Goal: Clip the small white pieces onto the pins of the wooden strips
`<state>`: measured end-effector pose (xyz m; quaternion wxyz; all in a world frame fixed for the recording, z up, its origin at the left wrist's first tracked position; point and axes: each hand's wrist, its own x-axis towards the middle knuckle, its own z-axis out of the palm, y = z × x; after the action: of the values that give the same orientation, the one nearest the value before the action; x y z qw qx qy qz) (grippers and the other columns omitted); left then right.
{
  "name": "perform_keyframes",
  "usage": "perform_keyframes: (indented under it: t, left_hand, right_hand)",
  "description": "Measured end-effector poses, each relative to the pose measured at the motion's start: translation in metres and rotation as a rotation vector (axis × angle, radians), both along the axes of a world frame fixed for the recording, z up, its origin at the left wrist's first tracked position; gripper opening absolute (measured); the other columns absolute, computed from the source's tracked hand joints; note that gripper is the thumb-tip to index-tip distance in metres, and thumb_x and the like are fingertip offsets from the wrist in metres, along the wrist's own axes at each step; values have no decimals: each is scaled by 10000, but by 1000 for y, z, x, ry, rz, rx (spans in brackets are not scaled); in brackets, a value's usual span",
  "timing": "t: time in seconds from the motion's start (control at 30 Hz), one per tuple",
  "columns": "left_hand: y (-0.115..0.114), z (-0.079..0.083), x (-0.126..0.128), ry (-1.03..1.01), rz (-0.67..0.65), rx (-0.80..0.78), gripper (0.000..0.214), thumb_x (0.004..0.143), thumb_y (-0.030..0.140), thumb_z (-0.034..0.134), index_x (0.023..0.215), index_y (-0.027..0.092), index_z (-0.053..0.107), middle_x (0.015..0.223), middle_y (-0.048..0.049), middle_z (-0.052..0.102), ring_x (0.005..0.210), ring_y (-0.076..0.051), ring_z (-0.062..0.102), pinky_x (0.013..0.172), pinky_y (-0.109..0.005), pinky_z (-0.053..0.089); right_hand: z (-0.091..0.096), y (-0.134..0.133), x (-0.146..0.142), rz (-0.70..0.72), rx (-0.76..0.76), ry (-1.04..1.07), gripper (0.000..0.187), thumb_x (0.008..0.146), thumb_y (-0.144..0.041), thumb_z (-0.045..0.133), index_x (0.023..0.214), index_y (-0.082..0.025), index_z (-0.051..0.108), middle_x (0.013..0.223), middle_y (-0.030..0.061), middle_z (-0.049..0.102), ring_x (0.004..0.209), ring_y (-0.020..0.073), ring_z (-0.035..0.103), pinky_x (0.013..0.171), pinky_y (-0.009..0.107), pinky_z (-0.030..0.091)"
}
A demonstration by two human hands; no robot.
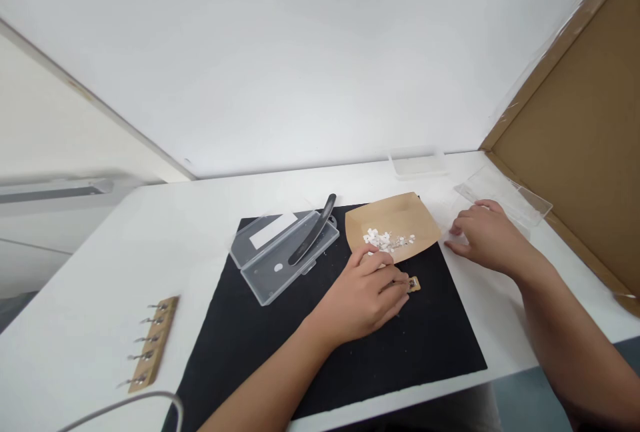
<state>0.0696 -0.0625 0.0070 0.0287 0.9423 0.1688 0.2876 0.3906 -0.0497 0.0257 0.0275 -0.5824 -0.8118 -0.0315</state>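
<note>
My left hand (375,292) is over the black mat (430,345), its fingers curled down on a small wooden piece with a metal fitting (414,284). Only the end of that piece shows past my fingertips; the rest is hidden under the hand. Just beyond my knuckles, a brown paper tray (400,209) holds a heap of small white bits (383,240). My right hand (485,239) hovers at the tray's right, by a clear plastic box (505,195). Its thumb and fingers are apart, and I see nothing between them.
An opened plastic case (285,279) lies on the mat's left, with a dark curved tool (313,232) across it. A wooden strip with several metal hooks or clips (154,345) rests on the table at left. A shallow clear tray (417,164) is at the back; a cardboard wall (575,119) stands right.
</note>
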Motion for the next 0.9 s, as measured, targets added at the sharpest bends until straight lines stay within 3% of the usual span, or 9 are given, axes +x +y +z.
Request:
perform_keyframes:
  t: [0.27,0.57,0.67,0.8,0.9]
  left_hand:
    - [1,0,0,-22,-11,-13,119,987,237,728,1104,213,729,1073,-20,804,1076,-216,631,1073,-435,403]
    - [0,0,-1,-1,8,-13,136,979,243,735,1114,230,737,1071,-26,802,1083,-218,633,1083,-437,402]
    - [-1,1,-1,-5,6,-26,117,996,261,717,1106,233,742,1073,-33,803,1081,-224,638,1096,-450,390]
    - [-1,1,-1,-16,-2,-47,129,1002,292,714,1110,230,750,1075,-33,800,1091,-226,645,1118,-466,373]
    - [-1,0,-1,-22,-4,-55,133,1001,299,714,1110,235,757,1072,-32,801,1101,-231,649,1117,-471,372]
  right_hand:
    - [4,0,-3,20,-2,2,252,907,-245,580,680,-242,687,696,15,719,740,236,673,1111,570,354]
    - [7,1,0,40,-20,71,205,920,-227,565,756,-251,686,738,-13,741,713,209,669,1052,527,391]
    - [14,1,0,11,46,123,167,914,-259,588,763,-252,656,747,-19,731,723,205,664,1017,505,404]
    - [22,0,1,-70,245,193,162,907,-294,613,751,-252,596,714,-20,692,706,211,640,1051,530,391]
    - [26,0,3,-143,362,270,199,910,-301,624,731,-252,553,705,-10,673,667,212,616,981,516,439]
